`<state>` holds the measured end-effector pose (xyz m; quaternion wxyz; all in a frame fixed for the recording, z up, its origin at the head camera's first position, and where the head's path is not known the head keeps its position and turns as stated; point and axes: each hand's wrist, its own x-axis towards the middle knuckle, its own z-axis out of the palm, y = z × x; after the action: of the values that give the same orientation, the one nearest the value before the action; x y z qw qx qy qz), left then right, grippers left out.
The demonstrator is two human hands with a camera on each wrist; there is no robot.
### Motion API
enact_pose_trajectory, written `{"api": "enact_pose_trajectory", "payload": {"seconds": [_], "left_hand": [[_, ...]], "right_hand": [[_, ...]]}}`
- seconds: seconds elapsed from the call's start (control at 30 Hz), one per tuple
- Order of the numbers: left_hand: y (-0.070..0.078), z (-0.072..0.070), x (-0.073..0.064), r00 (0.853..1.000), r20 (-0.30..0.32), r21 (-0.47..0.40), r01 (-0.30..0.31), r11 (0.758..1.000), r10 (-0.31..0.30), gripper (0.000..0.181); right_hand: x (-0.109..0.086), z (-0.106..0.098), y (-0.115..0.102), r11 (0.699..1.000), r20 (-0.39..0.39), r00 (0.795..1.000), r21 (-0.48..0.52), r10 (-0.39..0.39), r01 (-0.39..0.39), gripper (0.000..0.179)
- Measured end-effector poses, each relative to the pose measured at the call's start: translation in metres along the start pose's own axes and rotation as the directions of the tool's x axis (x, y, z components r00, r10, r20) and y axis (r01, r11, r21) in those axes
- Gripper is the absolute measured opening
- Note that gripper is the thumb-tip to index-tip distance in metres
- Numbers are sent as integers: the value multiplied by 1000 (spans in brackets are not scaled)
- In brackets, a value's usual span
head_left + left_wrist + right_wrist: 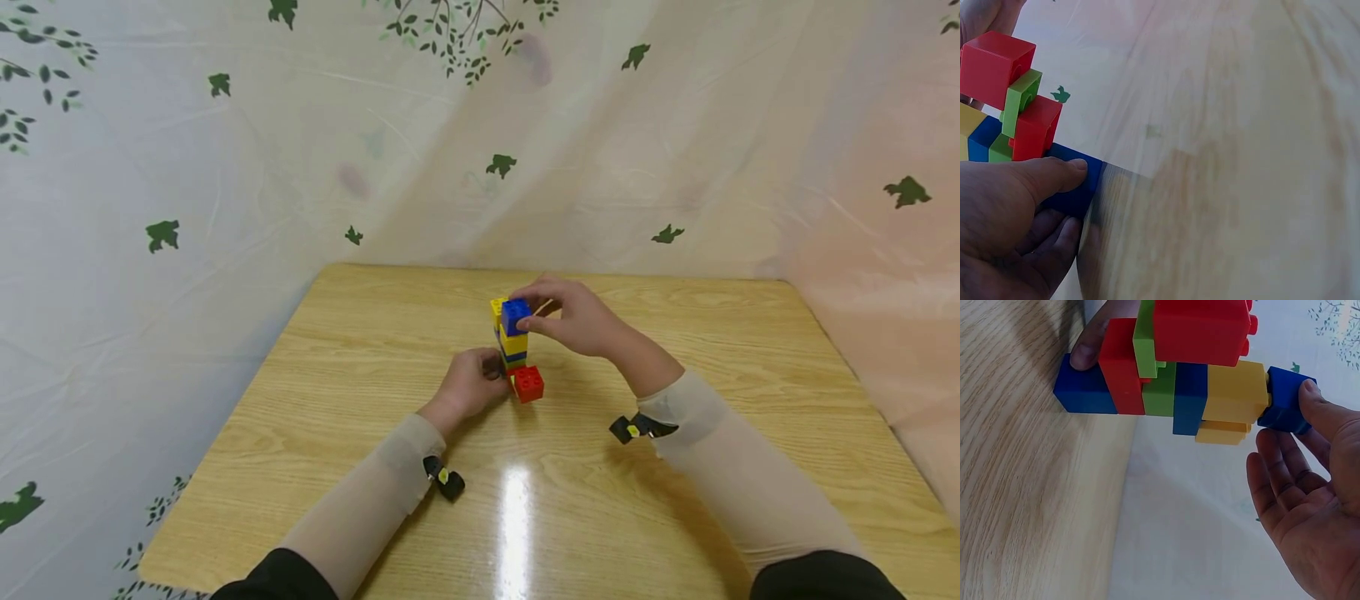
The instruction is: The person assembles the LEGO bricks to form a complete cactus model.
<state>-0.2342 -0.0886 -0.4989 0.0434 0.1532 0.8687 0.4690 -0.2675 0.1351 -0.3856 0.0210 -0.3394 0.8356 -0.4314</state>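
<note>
A stack of toy building bricks stands on the table. In the right wrist view it runs from a blue bottom brick [1088, 390] through red, green and blue to a yellow brick [1235, 390]. A red brick [529, 383] juts out toward me on a thin green piece. My left hand [470, 385] grips the blue bottom brick, thumb on one face. Up top, my right hand [573, 321] pinches another blue brick [1288, 403]. That brick sits slightly tilted against the yellow one, some yellow studs showing between them. A second yellow piece [497, 310] sticks out behind.
The wooden table [360, 333] reaches back to a pale curtain [420, 200] with green leaf prints. Small black cameras [452, 485] are strapped at both wrists. A bright light reflection [514, 525] lies on the tabletop in front.
</note>
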Motion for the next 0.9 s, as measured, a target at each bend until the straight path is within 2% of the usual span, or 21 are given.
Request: {"api": "enact_pose_trajectory", "payload": {"seconds": [0.53, 0.9], "left_hand": [[1, -1, 0, 1000, 8, 0, 3, 1000, -3, 26], [2, -2, 0, 1000, 9, -9, 15, 1000, -14, 30]], "right_hand": [[0, 3, -2, 999, 14, 1000, -48, 20, -20, 41], [1, 5, 1, 997, 35, 999, -76, -12, 14, 44]]}}
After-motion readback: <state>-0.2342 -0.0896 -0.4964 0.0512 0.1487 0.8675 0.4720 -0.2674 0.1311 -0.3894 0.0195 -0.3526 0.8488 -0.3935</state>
